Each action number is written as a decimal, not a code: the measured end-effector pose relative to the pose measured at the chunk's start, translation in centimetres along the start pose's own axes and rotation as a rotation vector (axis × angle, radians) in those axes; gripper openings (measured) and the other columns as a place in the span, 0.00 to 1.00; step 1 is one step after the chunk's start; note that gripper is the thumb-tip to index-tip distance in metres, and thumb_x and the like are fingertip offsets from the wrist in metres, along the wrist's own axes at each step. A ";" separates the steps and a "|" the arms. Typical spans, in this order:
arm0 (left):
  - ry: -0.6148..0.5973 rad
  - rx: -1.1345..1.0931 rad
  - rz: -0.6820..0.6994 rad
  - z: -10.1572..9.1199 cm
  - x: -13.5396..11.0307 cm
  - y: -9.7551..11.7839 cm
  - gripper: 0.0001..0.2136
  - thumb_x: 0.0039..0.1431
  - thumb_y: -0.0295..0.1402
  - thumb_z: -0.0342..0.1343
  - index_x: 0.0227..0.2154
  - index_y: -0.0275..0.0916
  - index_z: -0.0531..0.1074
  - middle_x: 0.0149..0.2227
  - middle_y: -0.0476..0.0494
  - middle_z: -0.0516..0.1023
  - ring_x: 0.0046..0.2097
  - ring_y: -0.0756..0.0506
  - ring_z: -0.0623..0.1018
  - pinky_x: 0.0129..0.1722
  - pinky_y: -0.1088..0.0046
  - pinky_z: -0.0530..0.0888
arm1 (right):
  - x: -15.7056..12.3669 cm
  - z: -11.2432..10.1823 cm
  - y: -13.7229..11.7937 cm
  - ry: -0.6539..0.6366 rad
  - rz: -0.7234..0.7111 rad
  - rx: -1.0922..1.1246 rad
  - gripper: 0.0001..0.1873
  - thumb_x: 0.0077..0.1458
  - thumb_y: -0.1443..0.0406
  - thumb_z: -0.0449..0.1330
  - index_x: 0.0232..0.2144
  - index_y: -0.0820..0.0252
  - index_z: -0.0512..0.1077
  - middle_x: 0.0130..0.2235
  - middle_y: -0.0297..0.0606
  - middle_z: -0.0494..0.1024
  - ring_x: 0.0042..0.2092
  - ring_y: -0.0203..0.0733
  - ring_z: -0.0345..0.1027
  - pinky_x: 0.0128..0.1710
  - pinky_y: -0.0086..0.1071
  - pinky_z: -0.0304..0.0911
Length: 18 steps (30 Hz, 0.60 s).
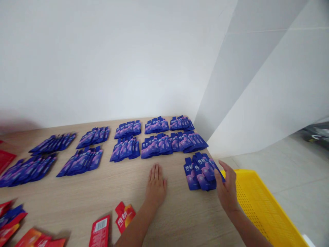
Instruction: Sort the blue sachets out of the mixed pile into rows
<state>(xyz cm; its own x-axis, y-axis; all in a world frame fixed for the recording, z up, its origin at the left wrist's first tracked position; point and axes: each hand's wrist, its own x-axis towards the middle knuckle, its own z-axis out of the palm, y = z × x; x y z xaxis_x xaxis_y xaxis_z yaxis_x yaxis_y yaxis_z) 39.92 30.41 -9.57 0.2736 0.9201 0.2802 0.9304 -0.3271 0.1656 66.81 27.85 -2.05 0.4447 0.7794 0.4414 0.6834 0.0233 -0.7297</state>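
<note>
While the left hand lay flat on the wooden table, the right hand rested against a fan of purple sachets.

From the head view, the left hand was palm down with its fingers straight and slightly apart, gripping nothing. The fan of purple sachets lay at two o'clock from it, near the table's right edge. The right hand's fingers were loosely open and touched the fan's right side without clamping it. Rows of purple sachet piles stretched from ten to one o'clock beyond both hands. Red sachets lay at seven o'clock, and a yellow perforated tray at four o'clock.
</note>
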 end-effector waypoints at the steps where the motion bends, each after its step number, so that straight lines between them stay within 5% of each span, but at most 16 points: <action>1: -0.006 -0.004 -0.004 -0.1 0.0 0.1 0.24 0.62 0.33 0.43 0.60 0.26 0.58 0.63 0.28 0.60 0.65 0.37 0.58 0.61 0.54 0.63 | 1.0 0.8 -1.3 -0.032 -0.008 0.025 0.21 0.57 0.54 0.52 0.48 0.60 0.68 0.48 0.48 0.71 0.52 0.51 0.62 0.54 0.51 0.56; 4: -0.006 -0.033 -0.022 -0.3 0.1 0.2 0.24 0.62 0.32 0.43 0.60 0.27 0.58 0.62 0.29 0.61 0.65 0.38 0.59 0.61 0.55 0.64 | 3.4 4.3 -4.7 -0.235 0.143 0.210 0.15 0.51 0.59 0.57 0.41 0.57 0.72 0.41 0.42 0.76 0.43 0.47 0.69 0.43 0.43 0.66; 7: 0.001 -0.065 -0.032 -0.3 0.1 0.1 0.24 0.62 0.31 0.42 0.60 0.27 0.58 0.62 0.30 0.62 0.64 0.38 0.60 0.61 0.56 0.64 | 4.3 8.4 -6.7 -0.418 0.697 0.411 0.06 0.46 0.68 0.58 0.31 0.58 0.72 0.25 0.35 0.76 0.23 0.39 0.67 0.22 0.32 0.63; 11: -0.010 -0.084 -0.034 -0.2 0.2 0.1 0.24 0.61 0.31 0.43 0.59 0.26 0.58 0.62 0.29 0.62 0.64 0.38 0.60 0.61 0.56 0.64 | 3.8 11.9 -7.1 -0.381 0.905 0.461 0.06 0.46 0.71 0.56 0.21 0.60 0.69 0.16 0.32 0.72 0.15 0.33 0.60 0.13 0.25 0.52; 18: -0.008 -0.134 -0.054 -0.2 0.2 0.3 0.27 0.61 0.30 0.43 0.63 0.31 0.53 0.63 0.31 0.60 0.65 0.38 0.58 0.61 0.53 0.63 | 3.1 15.1 -5.9 -0.228 1.109 0.527 0.10 0.55 0.70 0.57 0.21 0.62 0.66 0.18 0.27 0.69 0.17 0.29 0.60 0.13 0.21 0.54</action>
<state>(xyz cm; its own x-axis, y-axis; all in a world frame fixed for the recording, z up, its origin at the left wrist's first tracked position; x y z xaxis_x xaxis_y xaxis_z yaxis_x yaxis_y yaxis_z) 40.16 30.43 -9.30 0.2264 0.9388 0.2597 0.9032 -0.3022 0.3049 55.49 39.59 -4.26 0.4861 0.6284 -0.6073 -0.3339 -0.5087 -0.7936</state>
